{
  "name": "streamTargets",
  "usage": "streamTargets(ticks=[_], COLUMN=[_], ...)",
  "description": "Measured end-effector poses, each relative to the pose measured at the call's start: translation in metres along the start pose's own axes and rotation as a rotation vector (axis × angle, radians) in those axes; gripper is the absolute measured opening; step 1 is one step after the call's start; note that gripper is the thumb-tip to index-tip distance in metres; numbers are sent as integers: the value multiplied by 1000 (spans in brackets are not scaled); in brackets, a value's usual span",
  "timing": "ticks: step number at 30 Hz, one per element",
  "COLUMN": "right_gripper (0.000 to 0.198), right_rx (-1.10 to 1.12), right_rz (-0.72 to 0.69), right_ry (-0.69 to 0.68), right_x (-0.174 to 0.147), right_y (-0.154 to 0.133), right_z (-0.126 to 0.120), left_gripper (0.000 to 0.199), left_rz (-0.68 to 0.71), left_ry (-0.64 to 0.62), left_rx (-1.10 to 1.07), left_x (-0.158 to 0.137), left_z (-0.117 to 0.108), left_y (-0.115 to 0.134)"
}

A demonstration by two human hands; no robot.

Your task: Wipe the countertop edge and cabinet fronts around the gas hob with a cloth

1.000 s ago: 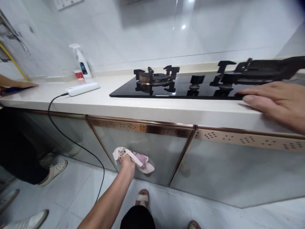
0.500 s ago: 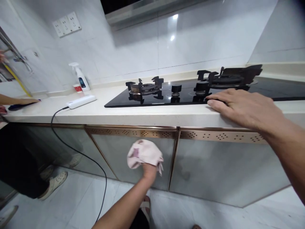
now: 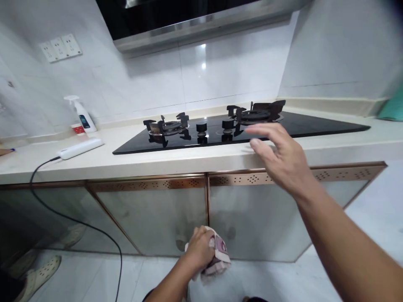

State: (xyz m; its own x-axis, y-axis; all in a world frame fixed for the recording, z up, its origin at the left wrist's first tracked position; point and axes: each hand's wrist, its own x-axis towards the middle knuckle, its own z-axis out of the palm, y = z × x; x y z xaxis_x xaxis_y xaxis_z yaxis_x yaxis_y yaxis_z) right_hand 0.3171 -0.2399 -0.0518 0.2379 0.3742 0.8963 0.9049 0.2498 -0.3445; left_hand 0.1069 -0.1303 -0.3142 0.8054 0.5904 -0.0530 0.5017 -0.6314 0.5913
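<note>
Lower centre: my left grip (image 3: 200, 249) is closed on the pink cloth (image 3: 221, 246). Right of centre: my right grip (image 3: 285, 158) is half open, empty, near the cooktop (image 3: 315, 124).

Stove (image 3: 315, 124) on counter (image 3: 157, 164), ctr of frame; hood (image 3: 176, 16) above, top ctr. Upper L: cup (image 3: 78, 129) just L of spray bottle (image 3: 85, 119), both behind corded gadget (image 3: 81, 149). Btm ctr: cloth (image 3: 220, 253) in L hand (image 3: 200, 248), before cabinet doors (image 3: 151, 218).

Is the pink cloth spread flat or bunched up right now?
Bunched up: the pink cloth is gripped in the left hand, with creased folds sticking out beside and below it.
</note>
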Motion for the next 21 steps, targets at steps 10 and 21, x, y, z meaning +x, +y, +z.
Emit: streamTargets(ticks=[10, 21], right_gripper=[82, 66], right_rx=[182, 358], right_rz=[484, 856], right_ry=[-152, 302], right_x=[-264, -239], right_y=[-18, -14], right_z=[108, 95], left_gripper=[29, 19], left_rz=[-70, 529], left_ry=[256, 941], left_rx=[-793, -6], left_x=[-16, -24], left_z=[-49, -149], left_y=[59, 103])
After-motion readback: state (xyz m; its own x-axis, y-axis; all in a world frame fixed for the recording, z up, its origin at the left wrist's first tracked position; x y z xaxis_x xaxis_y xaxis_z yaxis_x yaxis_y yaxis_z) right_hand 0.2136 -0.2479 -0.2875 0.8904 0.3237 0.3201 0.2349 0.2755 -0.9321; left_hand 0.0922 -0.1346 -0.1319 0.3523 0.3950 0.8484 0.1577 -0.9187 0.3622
